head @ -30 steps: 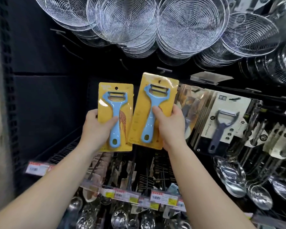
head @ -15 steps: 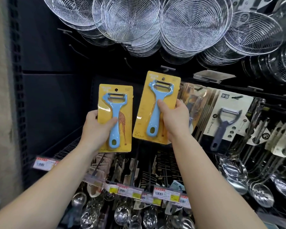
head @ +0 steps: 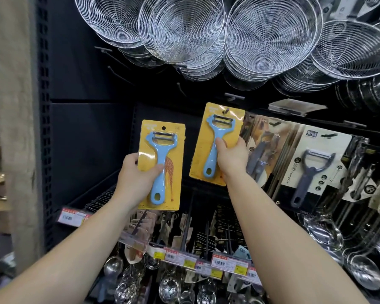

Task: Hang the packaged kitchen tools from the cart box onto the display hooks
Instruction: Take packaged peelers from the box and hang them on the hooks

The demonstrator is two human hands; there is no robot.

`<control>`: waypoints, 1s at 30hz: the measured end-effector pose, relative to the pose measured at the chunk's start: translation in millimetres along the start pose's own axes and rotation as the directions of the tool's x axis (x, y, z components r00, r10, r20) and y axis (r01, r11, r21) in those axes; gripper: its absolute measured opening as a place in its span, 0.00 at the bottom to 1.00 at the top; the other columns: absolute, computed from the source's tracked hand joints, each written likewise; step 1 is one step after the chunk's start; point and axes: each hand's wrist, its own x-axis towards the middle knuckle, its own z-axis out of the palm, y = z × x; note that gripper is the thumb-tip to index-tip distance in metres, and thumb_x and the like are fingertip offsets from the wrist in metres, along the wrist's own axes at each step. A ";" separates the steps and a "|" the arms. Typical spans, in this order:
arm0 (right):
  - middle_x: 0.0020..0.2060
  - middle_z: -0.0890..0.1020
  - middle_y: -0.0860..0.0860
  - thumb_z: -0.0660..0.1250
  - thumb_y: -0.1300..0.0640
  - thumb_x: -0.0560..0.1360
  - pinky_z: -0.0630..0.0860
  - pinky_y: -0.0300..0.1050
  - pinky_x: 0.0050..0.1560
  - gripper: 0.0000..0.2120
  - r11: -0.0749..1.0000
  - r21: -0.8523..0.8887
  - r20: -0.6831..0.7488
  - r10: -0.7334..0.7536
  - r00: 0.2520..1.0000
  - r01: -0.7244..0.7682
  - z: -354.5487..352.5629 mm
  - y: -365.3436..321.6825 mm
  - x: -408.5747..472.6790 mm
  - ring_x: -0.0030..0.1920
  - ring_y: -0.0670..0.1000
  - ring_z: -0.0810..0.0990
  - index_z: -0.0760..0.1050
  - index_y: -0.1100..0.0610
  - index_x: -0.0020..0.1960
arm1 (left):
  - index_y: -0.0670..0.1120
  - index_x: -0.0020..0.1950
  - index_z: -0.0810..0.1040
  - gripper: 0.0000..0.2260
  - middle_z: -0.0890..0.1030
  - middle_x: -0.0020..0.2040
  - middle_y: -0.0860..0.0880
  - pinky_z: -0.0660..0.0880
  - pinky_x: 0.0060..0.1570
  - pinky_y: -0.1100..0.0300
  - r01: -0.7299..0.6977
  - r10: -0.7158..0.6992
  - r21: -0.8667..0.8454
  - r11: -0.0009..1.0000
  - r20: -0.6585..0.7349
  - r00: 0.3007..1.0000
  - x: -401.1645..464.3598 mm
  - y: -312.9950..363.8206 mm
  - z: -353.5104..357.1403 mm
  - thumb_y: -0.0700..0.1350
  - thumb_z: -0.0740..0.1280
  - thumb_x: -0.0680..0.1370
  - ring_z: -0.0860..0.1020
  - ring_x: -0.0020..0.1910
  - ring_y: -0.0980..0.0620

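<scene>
Two blue peelers on yellow cards are held up before a dark display wall. My left hand (head: 136,178) grips the left peeler card (head: 173,172) by its lower half, thumb across the handle. My right hand (head: 232,159) holds the right peeler card (head: 203,145) higher, thumb on the blue handle. A display hook (head: 226,110) pokes through the hole at the top of that right card. The cart box is out of view.
Grey peelers on white cards (head: 316,163) hang right of the yellow card. Wire skimmers (head: 270,38) hang in stacks overhead. Bare hooks (head: 116,73) stick out at the upper left. Below runs a price-tag rail (head: 219,262) with spoons and ladles (head: 323,231).
My right hand raised its card up and toward the wall until the hook came through the hole. The left hand kept its card about where it was.
</scene>
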 end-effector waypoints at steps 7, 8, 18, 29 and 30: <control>0.70 0.72 0.54 0.68 0.50 0.79 0.73 0.58 0.68 0.32 0.992 -0.128 0.004 -0.004 1.000 0.004 -0.9 9.2 -9.3 0.70 0.55 0.72 0.60 0.57 0.77 | 0.48 0.66 0.71 0.19 0.83 0.56 0.50 0.77 0.36 0.63 -0.015 0.014 0.025 1.000 0.039 0.999 -2.1 2.8 5.8 0.47 0.73 0.78 0.85 0.48 0.54; 0.73 0.69 0.54 0.68 0.51 0.79 0.70 0.57 0.71 0.36 0.988 -0.151 0.004 -0.031 1.000 0.031 -1.9 11.1 -15.0 0.73 0.55 0.68 0.53 0.56 0.80 | 0.49 0.66 0.71 0.19 0.83 0.56 0.50 0.77 0.37 0.63 -0.017 0.016 0.027 1.000 0.046 0.999 -2.5 3.5 7.3 0.47 0.73 0.78 0.84 0.49 0.54; 0.58 0.80 0.45 0.70 0.47 0.77 0.81 0.50 0.57 0.34 0.998 -0.048 0.352 -0.009 0.936 0.028 -15.4 35.3 -93.8 0.53 0.44 0.82 0.58 0.45 0.77 | 0.50 0.64 0.71 0.19 0.82 0.55 0.52 0.81 0.49 0.53 -0.068 0.067 0.007 0.998 0.105 0.992 -12.0 19.3 37.3 0.47 0.74 0.77 0.83 0.52 0.53; 0.52 0.85 0.46 0.73 0.53 0.76 0.82 0.51 0.56 0.25 0.991 0.026 0.288 -0.132 0.949 0.130 -42.0 26.7 -81.3 0.51 0.44 0.84 0.67 0.45 0.69 | 0.53 0.61 0.69 0.17 0.80 0.54 0.55 0.74 0.33 0.71 -0.166 0.164 -0.010 0.986 0.215 0.963 -15.3 54.2 73.0 0.46 0.73 0.78 0.80 0.48 0.60; 0.52 0.85 0.46 0.73 0.53 0.76 0.82 0.51 0.56 0.23 0.991 0.027 0.280 -0.134 0.951 0.132 -43.3 26.0 -79.3 0.51 0.44 0.84 0.68 0.42 0.66 | 0.53 0.61 0.69 0.17 0.80 0.54 0.55 0.74 0.34 0.70 -0.171 0.170 -0.014 0.985 0.221 0.960 -14.8 57.1 75.5 0.46 0.73 0.78 0.80 0.48 0.60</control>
